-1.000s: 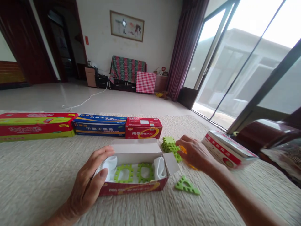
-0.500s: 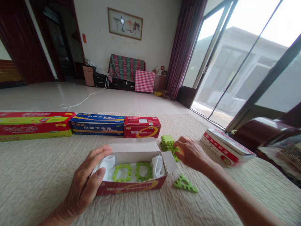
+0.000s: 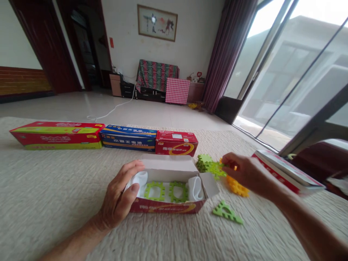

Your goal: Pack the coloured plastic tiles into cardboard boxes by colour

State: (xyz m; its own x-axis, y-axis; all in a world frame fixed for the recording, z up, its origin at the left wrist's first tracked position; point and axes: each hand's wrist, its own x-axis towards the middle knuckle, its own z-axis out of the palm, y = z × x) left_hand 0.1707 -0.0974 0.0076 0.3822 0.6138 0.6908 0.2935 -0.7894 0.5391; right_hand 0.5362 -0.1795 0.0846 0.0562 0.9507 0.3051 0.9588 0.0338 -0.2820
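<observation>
Picking up piece (image 3: pixel 216 169), seemingly pinched in right hand (image 3: pixel 247 172), bracing box (image 3: pixel 174 208) inside curled left hand (image 3: pixel 119 197); next, probably lift clear

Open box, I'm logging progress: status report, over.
Left hand holding open box, left end. Right hand at green piece, grip unclear. Two green frames inside. Right flap splayed outward.

Framed picture (image 3: pixel 157 23) on wall (image 3: pixel 122 21), purple curtain (image 3: pixel 227 54) beside glass door (image 3: pixel 296 76), red checked cloth (image 3: pixel 177 91), white cable (image 3: pixel 117 106) on floor (image 3: pixel 154 116)
</observation>
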